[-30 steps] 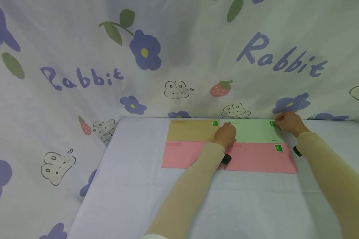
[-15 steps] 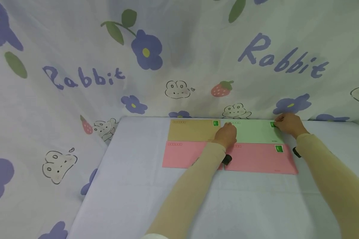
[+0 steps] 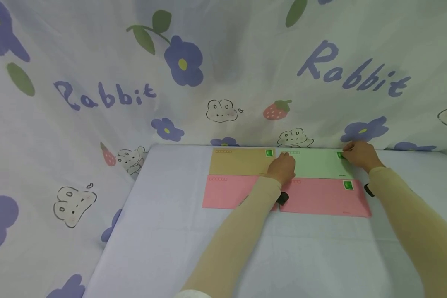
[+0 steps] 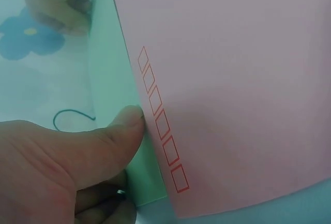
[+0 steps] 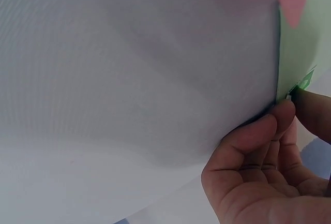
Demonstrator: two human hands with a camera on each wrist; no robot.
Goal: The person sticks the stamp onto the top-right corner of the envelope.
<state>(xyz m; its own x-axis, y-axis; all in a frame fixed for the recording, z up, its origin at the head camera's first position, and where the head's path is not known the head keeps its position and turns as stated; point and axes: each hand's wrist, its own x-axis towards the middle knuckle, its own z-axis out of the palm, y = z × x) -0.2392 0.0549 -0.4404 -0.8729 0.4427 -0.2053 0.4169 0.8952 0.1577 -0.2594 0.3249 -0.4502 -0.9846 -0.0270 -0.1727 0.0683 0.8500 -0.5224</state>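
A pale green envelope lies flat at the back of the table. At its left end, my left hand holds the edge, with the thumb on the paper and the other fingers partly hidden beneath the hand. My right hand is at the envelope's upper right corner. There its thumb and forefinger pinch the edge of a small green stamp; the fingertips hide part of it. Below lies a pink envelope bearing a green stamp.
A brown envelope with a green stamp lies left of the green one. Beneath it is another pink envelope, partly covered by my left forearm. A white cloth covers the table. Behind hangs a printed curtain.
Both hands stay at the two ends of the green envelope, almost still. The whole head view has shifted very slightly.
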